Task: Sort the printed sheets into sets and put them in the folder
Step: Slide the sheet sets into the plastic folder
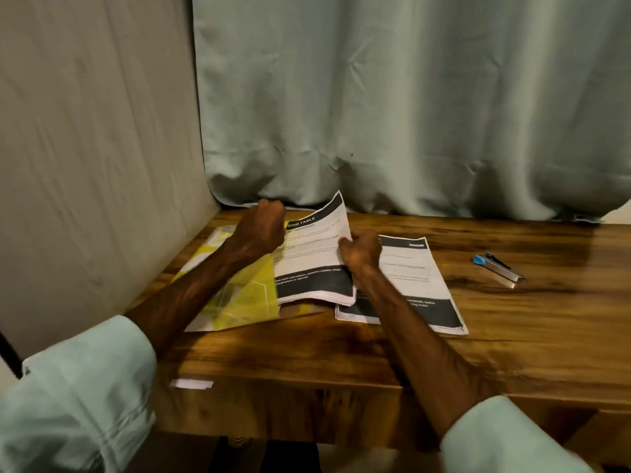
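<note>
A set of printed sheets (312, 264) with black bands at top and bottom is lifted off the table, its far end raised. My left hand (263, 227) grips its left edge and my right hand (362, 250) grips its right edge. Under its left part lies a yellow and white folder (239, 295), flat on the wooden table (512, 336) by the left wall. A second pile of printed sheets (423, 285) lies flat to the right, partly under my right forearm.
A blue and silver stapler (498, 266) lies at the right of the table. A grey-green curtain (409, 97) hangs close behind the table and a beige cloth wall (95, 148) closes the left side. A small white label (191, 384) sits at the front edge.
</note>
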`<state>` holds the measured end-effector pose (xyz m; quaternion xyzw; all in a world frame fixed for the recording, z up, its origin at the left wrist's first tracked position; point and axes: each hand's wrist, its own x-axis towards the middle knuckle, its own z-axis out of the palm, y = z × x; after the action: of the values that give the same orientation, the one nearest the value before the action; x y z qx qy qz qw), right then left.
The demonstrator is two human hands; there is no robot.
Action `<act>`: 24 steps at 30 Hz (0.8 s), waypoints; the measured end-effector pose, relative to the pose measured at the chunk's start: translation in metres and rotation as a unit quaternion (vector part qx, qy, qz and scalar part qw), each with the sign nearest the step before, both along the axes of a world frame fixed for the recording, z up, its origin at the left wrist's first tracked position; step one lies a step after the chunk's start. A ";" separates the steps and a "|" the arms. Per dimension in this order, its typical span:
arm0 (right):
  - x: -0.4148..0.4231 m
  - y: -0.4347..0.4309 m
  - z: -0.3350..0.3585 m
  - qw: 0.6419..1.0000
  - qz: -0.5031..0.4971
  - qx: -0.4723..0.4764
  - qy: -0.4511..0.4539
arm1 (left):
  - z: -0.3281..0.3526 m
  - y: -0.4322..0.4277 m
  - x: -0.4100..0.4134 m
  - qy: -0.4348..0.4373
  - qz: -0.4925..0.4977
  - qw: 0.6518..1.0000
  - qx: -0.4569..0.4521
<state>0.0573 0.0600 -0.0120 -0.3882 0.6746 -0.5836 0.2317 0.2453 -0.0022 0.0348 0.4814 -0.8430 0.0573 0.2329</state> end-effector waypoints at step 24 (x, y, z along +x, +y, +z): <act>0.065 -0.025 -0.017 0.988 0.109 0.108 0.006 | -0.010 0.000 -0.002 0.004 0.002 1.000 -0.004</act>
<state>0.1226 0.0353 -0.0292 -0.4357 0.6888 -0.4758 0.3308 0.2434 -0.0020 0.0247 0.4826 -0.8410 0.0591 0.2375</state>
